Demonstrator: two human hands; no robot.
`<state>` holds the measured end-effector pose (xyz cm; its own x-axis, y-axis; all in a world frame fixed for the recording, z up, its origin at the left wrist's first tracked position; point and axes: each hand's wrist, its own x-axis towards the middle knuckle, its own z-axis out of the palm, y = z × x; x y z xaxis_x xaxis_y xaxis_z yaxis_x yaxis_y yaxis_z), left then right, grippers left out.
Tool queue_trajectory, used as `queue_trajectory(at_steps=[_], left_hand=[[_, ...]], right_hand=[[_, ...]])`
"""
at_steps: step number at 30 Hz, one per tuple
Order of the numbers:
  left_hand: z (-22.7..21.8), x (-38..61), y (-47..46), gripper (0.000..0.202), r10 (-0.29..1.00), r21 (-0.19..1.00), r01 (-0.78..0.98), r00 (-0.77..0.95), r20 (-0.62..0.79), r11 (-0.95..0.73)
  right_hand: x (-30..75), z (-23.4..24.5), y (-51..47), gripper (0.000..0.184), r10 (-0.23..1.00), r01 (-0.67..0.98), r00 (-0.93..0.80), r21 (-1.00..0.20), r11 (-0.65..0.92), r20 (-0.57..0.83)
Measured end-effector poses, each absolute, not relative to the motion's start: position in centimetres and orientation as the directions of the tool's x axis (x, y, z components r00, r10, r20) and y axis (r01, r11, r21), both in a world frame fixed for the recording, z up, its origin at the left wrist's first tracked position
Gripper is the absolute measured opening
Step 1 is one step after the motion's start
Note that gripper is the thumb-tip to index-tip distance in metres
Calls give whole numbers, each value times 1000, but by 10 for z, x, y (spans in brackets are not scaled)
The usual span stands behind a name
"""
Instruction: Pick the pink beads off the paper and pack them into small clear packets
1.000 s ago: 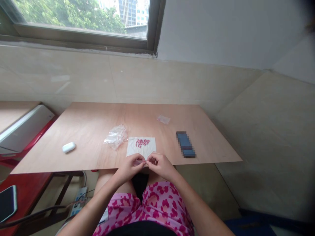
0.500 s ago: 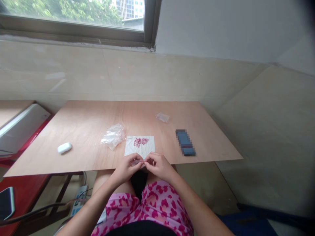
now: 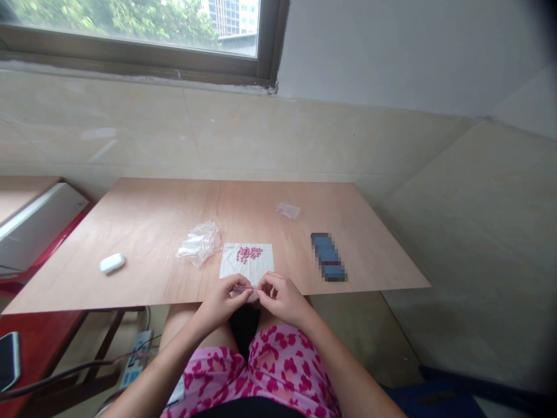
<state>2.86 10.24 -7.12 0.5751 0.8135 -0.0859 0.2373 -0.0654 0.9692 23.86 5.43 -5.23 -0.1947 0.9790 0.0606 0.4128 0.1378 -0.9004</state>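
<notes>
At the table's front edge, my left hand [image 3: 230, 297] pinches a small clear plastic bag [image 3: 244, 288] with a reddish line along its edge. My right hand [image 3: 278, 295] grips the same bag from the other side, thumb and fingertips pressed together. The fingers hide most of the bag. Just beyond my hands lies a white sheet [image 3: 230, 266], its near edge partly covered by them. Several small pink beads [image 3: 249, 253] are loosely clustered on the sheet.
A heap of clear plastic bags [image 3: 200, 244] lies left of the sheet. Farther back is a small clear bag [image 3: 288, 211] with a little pink in it. A blurred dark phone-like thing [image 3: 328, 257] lies right, a white case [image 3: 112, 263] left. A phone [image 3: 9, 361] rests on a red surface.
My hands have drawn slightly apart, and more of the bag's reddish edge shows between them. The view has shifted slightly. The beads and other things on the table stay in place.
</notes>
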Motion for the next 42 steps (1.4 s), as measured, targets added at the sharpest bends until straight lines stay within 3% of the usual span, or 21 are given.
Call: queue_trajectory(at_steps=[13,42], left_hand=[[-76,28,101,25,807,956,250,590,-27,-151],[-68,26,111,20,810,946,273,586,-19,-175]], right_hand=[[235,-56,52,11,977,414,-186,-894,173,103],[240,-52,56,10,980,444,-176,-881,163,93]])
